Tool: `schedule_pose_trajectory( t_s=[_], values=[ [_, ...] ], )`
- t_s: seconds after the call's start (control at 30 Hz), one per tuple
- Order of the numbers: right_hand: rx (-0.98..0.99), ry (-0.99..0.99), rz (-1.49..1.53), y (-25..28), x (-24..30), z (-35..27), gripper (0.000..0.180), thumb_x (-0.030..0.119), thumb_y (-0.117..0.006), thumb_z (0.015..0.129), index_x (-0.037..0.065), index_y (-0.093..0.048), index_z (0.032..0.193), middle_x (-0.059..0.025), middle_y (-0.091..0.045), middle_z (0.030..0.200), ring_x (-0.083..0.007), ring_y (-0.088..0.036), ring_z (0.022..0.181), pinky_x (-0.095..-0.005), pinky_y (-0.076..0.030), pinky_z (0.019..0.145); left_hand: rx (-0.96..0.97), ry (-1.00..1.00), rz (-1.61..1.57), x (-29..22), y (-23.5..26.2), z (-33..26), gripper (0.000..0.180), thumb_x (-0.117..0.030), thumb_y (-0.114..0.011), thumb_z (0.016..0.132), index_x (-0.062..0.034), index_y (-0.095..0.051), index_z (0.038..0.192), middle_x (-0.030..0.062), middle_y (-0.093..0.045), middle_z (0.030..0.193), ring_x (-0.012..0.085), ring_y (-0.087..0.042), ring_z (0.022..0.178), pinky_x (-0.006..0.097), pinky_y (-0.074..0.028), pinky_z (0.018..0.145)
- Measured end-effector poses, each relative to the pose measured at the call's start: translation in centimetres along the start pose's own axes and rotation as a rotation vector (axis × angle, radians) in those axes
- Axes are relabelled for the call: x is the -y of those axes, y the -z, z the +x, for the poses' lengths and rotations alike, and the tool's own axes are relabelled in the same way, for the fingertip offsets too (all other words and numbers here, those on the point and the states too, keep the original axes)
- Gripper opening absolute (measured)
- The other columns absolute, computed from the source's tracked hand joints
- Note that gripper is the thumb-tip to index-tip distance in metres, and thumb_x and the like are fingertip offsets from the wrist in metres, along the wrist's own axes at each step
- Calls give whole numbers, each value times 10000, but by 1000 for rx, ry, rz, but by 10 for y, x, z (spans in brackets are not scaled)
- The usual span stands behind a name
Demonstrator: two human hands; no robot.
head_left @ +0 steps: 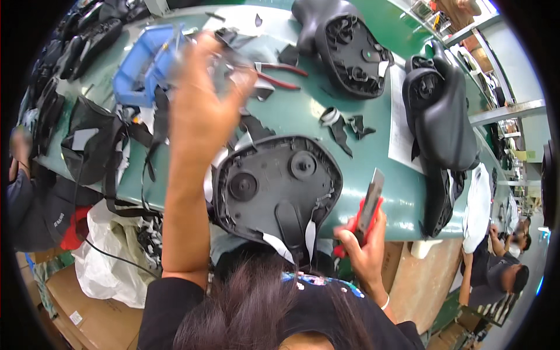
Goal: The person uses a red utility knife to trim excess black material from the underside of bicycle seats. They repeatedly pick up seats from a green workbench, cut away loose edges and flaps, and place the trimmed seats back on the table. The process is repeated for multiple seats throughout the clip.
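Observation:
A black seat base [274, 184] lies upside down on the green table [297, 114] right in front of me, with strips of white and black material hanging from its near rim. My left hand [201, 96] is raised high over the table, blurred, its fingers pinching a black scrap of material [230, 44]. My right hand [364, 245] sits at the table's near edge, right of the seat base. It grips a red-handled tool with a flat metal blade [370, 204] pointing up.
A blue tray [140, 67] stands far left. Red-handled pliers [280, 76] lie behind it. Two more black seats [350, 49] [440, 116] rest at the back and right. Black scraps [344, 125] litter the table; a black bag [87, 143] sits left. Other people stand at right and left.

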State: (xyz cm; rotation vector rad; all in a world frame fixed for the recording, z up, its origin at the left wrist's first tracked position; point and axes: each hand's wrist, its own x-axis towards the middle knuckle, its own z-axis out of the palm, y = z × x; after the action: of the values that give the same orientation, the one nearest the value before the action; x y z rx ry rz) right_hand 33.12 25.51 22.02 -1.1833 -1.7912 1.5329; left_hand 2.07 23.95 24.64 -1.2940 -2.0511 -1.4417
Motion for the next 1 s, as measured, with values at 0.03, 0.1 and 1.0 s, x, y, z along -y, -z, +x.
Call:
schedule_pose_trajectory(
  t_s=[0.03,0.1,1.0],
  values=[
    [36,59,12,-8,-7,19,731,89,-715,779,11,-277,1359,-43,-506,855,-103,-526,680,-232,-466,581,156,-63,216,6,-2,-13,539,-259,-708,777,-91,-475,1233,134,-559,1191,301,-552,1001,418,-422,866],
    [115,73,65,-22,1,50,787,119,-764,736,16,-289,1354,-39,-500,884,-101,-522,709,-239,-460,586,407,-66,183,4,2,-22,447,-332,-705,774,-80,-595,1126,111,-632,1071,313,-575,948,427,-447,826],
    [233,198,-191,17,38,168,399,125,-699,811,22,-581,1178,-51,-649,896,-106,-589,718,-258,-467,565,716,1059,-927,21,-51,4,436,-268,-615,843,27,-525,1150,107,-626,987,162,-642,799,277,-544,696]
  ],
)
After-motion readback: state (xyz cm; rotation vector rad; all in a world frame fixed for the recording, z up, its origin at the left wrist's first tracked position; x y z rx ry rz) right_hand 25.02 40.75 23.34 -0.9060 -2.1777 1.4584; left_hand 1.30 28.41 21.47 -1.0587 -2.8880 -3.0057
